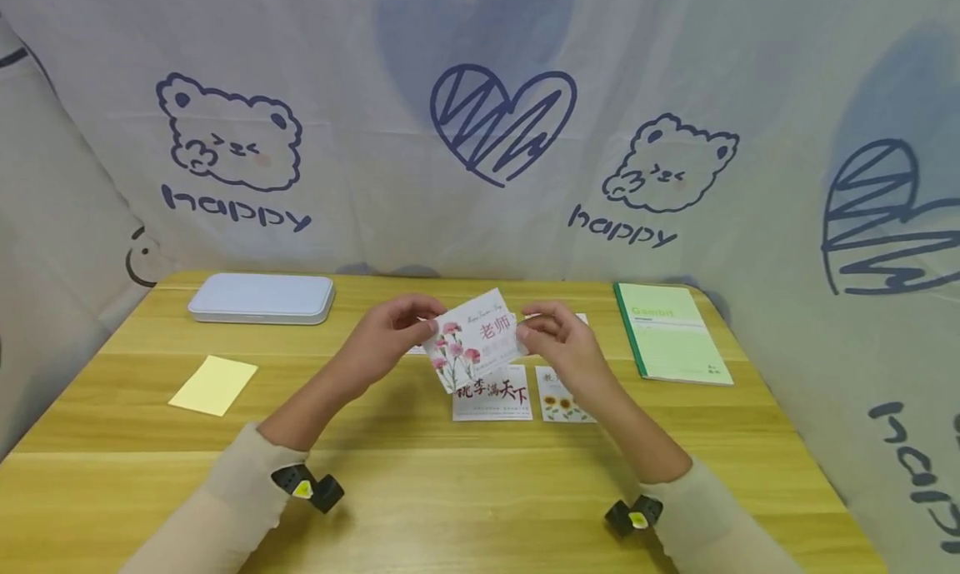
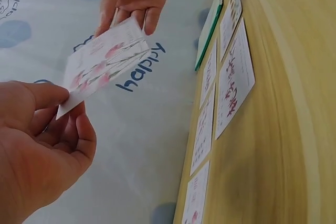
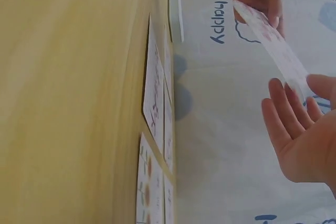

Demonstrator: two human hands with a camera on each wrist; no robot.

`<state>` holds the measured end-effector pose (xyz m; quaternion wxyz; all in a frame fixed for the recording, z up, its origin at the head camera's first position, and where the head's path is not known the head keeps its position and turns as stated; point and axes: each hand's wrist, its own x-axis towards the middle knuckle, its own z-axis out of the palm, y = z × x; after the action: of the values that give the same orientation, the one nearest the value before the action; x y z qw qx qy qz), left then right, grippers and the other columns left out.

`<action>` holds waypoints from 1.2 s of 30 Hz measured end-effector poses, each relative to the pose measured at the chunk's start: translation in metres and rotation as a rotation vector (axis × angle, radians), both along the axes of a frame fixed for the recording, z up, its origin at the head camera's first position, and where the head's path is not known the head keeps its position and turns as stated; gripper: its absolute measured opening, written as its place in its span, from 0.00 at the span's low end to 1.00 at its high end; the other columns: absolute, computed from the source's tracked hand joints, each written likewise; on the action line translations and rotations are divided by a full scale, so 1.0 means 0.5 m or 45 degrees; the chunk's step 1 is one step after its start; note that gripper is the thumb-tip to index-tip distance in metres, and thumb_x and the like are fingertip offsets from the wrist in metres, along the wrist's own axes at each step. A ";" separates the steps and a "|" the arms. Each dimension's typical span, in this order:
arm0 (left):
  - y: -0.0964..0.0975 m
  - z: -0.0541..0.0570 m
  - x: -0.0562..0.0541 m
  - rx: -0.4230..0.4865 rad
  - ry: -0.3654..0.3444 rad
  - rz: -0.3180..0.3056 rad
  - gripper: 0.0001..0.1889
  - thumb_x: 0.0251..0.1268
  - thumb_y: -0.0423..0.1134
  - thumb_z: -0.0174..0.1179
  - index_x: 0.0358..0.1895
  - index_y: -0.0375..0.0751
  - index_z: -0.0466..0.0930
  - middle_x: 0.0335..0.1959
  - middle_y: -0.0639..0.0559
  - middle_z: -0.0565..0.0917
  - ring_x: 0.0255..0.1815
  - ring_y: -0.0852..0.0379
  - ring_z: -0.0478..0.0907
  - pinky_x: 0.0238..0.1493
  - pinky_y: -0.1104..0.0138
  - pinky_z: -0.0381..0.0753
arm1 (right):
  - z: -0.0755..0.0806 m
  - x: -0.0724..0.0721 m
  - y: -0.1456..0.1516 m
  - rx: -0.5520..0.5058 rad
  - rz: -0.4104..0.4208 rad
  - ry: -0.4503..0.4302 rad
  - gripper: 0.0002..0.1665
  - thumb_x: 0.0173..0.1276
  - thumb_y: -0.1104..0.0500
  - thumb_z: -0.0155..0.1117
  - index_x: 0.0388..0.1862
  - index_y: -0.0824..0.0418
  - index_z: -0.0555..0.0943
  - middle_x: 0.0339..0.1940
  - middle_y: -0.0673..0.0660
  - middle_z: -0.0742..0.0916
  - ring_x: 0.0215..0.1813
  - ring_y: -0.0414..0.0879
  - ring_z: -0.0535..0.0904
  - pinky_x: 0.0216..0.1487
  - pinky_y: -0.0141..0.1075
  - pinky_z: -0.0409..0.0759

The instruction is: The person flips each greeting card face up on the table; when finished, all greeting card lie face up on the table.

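Note:
A white greeting card [image 1: 471, 339] with pink carnations and red characters is held up over the table, tilted. My left hand [image 1: 384, 342] pinches its left end between thumb and fingers. At the opposite end, my right hand [image 1: 568, 351] grips the card by thumb and fingertips, the other fingers spread in the right wrist view. Below lie a card with red calligraphy [image 1: 491, 406] and a sunflower card [image 1: 561, 403], side by side. Behind them, a back row of cards [image 2: 203, 137] shows in the left wrist view; the held card and hands mostly hide it from the head view.
A white case [image 1: 260, 297] lies at the back left, with a yellow sticky-note pad [image 1: 214, 385] in front of it. A green notebook [image 1: 675, 332] lies at the back right. A printed curtain [image 1: 367, 157] hangs behind the wooden table [image 1: 420, 491].

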<state>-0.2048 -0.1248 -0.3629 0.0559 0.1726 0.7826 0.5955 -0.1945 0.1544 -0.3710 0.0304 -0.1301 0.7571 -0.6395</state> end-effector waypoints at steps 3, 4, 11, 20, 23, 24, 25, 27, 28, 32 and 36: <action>-0.007 -0.001 0.001 -0.087 0.010 -0.034 0.12 0.75 0.38 0.57 0.56 0.43 0.82 0.56 0.47 0.83 0.50 0.51 0.78 0.55 0.59 0.79 | -0.001 -0.003 -0.007 0.125 0.067 0.020 0.25 0.73 0.56 0.64 0.68 0.51 0.73 0.50 0.57 0.86 0.50 0.48 0.85 0.56 0.42 0.83; -0.009 -0.003 0.002 -0.123 0.015 -0.044 0.12 0.76 0.38 0.57 0.56 0.43 0.83 0.57 0.47 0.83 0.50 0.51 0.78 0.54 0.59 0.79 | -0.001 -0.004 -0.012 0.164 0.096 0.031 0.26 0.73 0.56 0.65 0.68 0.50 0.74 0.50 0.57 0.86 0.49 0.48 0.85 0.56 0.43 0.83; -0.061 -0.027 0.009 -0.256 -0.007 -0.059 0.14 0.73 0.37 0.59 0.58 0.42 0.82 0.56 0.41 0.82 0.47 0.51 0.79 0.50 0.59 0.80 | -0.014 -0.017 -0.074 0.451 0.219 0.069 0.14 0.72 0.56 0.66 0.55 0.51 0.84 0.40 0.53 0.86 0.40 0.50 0.85 0.47 0.54 0.84; -0.159 -0.059 0.010 -0.350 -0.039 0.005 0.16 0.71 0.37 0.62 0.59 0.37 0.80 0.54 0.41 0.82 0.50 0.50 0.79 0.51 0.60 0.81 | -0.055 -0.052 -0.154 0.523 0.326 0.020 0.13 0.71 0.59 0.67 0.52 0.59 0.83 0.34 0.53 0.87 0.38 0.56 0.85 0.38 0.42 0.82; -0.174 -0.078 -0.002 -0.416 -0.062 0.003 0.13 0.70 0.36 0.62 0.54 0.37 0.82 0.49 0.43 0.83 0.48 0.51 0.77 0.49 0.62 0.79 | -0.071 -0.061 -0.174 0.698 0.337 0.044 0.10 0.70 0.57 0.68 0.48 0.55 0.84 0.35 0.49 0.86 0.36 0.47 0.83 0.36 0.35 0.78; -0.177 -0.086 -0.007 -0.440 -0.071 -0.003 0.12 0.70 0.35 0.62 0.53 0.37 0.83 0.47 0.44 0.83 0.47 0.51 0.77 0.48 0.62 0.79 | -0.076 -0.063 -0.179 0.758 0.334 0.057 0.09 0.70 0.56 0.68 0.47 0.54 0.84 0.35 0.48 0.85 0.36 0.44 0.82 0.36 0.34 0.77; -0.178 -0.093 -0.012 -0.463 -0.075 -0.015 0.11 0.70 0.35 0.62 0.51 0.37 0.83 0.45 0.45 0.83 0.45 0.51 0.76 0.48 0.62 0.78 | -0.080 -0.065 -0.184 0.815 0.325 0.071 0.09 0.69 0.56 0.69 0.46 0.53 0.85 0.35 0.47 0.85 0.35 0.42 0.80 0.36 0.34 0.77; -0.179 -0.106 -0.021 -0.504 -0.079 -0.035 0.09 0.70 0.35 0.62 0.49 0.38 0.84 0.43 0.47 0.83 0.43 0.52 0.75 0.46 0.62 0.78 | -0.087 -0.070 -0.191 0.910 0.306 0.097 0.08 0.68 0.55 0.70 0.45 0.52 0.85 0.35 0.46 0.84 0.34 0.40 0.78 0.36 0.34 0.75; -0.179 -0.111 -0.026 -0.522 -0.072 -0.042 0.09 0.70 0.34 0.62 0.48 0.37 0.84 0.42 0.47 0.83 0.42 0.52 0.75 0.46 0.62 0.78 | -0.089 -0.073 -0.194 0.944 0.295 0.106 0.08 0.67 0.55 0.70 0.45 0.52 0.85 0.35 0.45 0.84 0.34 0.40 0.77 0.36 0.34 0.75; -0.174 -0.122 -0.042 -0.591 -0.030 -0.060 0.08 0.70 0.32 0.61 0.47 0.35 0.84 0.41 0.46 0.84 0.41 0.52 0.75 0.46 0.61 0.77 | -0.095 -0.084 -0.204 1.034 0.285 0.141 0.09 0.67 0.56 0.71 0.45 0.54 0.86 0.35 0.45 0.84 0.34 0.39 0.77 0.36 0.34 0.75; -0.166 -0.124 -0.056 -0.661 -0.020 -0.053 0.07 0.70 0.32 0.60 0.47 0.36 0.84 0.41 0.47 0.83 0.41 0.53 0.75 0.48 0.61 0.76 | -0.096 -0.096 -0.209 1.087 0.294 0.179 0.08 0.67 0.56 0.71 0.44 0.55 0.86 0.36 0.46 0.84 0.35 0.39 0.77 0.37 0.33 0.76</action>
<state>-0.2327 -0.2078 -0.4249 0.1165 0.1640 0.9050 0.3748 -0.2426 0.0497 -0.4191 0.1010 -0.2327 0.9340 -0.2515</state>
